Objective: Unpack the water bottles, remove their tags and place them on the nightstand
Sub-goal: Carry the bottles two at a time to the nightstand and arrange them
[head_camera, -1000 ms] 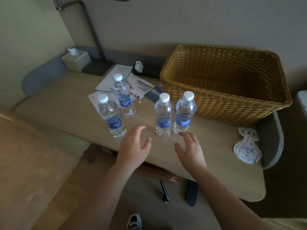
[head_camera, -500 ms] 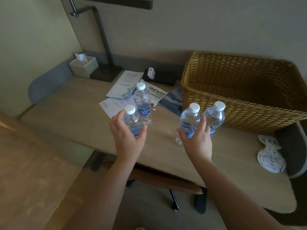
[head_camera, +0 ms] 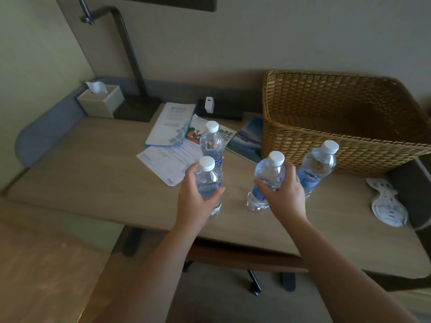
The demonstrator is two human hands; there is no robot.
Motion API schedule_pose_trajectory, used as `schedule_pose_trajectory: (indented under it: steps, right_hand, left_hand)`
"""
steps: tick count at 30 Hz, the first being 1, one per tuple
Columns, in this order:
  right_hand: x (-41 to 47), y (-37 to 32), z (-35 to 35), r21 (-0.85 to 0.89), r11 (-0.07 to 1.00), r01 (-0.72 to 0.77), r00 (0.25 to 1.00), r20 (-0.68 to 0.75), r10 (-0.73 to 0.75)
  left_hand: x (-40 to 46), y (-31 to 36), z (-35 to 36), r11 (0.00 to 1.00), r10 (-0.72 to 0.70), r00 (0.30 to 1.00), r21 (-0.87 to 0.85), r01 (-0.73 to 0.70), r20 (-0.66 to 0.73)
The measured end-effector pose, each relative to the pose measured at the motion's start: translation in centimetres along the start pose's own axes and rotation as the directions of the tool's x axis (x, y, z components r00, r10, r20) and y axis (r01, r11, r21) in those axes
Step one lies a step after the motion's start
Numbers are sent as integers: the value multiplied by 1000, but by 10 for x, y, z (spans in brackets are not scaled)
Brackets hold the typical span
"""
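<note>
Nearest the camera, two bare forearms rise from the lower edge of the frame toward the centre. The left hand [head_camera: 198,201] grips the left-held bottle [head_camera: 207,183], with fingers and thumb curled round its clear body below the white cap. The right hand [head_camera: 285,198] grips the right-held bottle [head_camera: 268,178], with the thumb across the front and the fingers wrapped behind; this bottle tilts to the right. Whether either bottle base touches the surface cannot be told.

Both bottles are over the wooden desk [head_camera: 93,183], which spans the middle of the frame. Below the desk edge, at lower centre, part of a chair [head_camera: 245,257] with dark legs is visible.

Right of centre, a third bottle [head_camera: 316,169] is just beside the right hand, in front of the wicker basket [head_camera: 349,127]. At centre, behind the left-held bottle, a fourth bottle [head_camera: 211,145] stands upright on scattered papers [head_camera: 168,134].

At the right edge of the desk lies a flat white item [head_camera: 387,206]; its type cannot be identified.

At upper left, a tissue box [head_camera: 100,101] stands beside the dark base of a desk lamp [head_camera: 137,108]. A small white plug [head_camera: 209,104] sits on a dark block at the desk's rear, at upper centre.
</note>
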State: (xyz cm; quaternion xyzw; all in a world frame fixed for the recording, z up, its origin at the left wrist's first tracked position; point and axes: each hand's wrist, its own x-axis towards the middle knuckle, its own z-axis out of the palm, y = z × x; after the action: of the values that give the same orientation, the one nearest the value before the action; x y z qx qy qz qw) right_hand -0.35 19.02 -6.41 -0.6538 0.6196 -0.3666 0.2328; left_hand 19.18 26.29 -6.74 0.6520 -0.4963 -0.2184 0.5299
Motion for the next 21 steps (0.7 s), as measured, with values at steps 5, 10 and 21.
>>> schedule_pose_trajectory:
  steps: [5, 10, 21]
  right_hand:
    - [-11, -8, 9, 10, 999, 33, 994, 99, -33]
    - [-13, -10, 12, 140, 989, 49, 982, 174, -74]
    - [-22, -7, 12, 148, 989, 19, 992, 119, -37]
  left_hand:
    - [9, -3, -8, 999, 17, 998, 42, -20, 57]
    - [14, -7, -6, 999, -22, 996, 33, 19, 86]
    - [9, -2, 3, 999, -35, 997, 33, 33, 63]
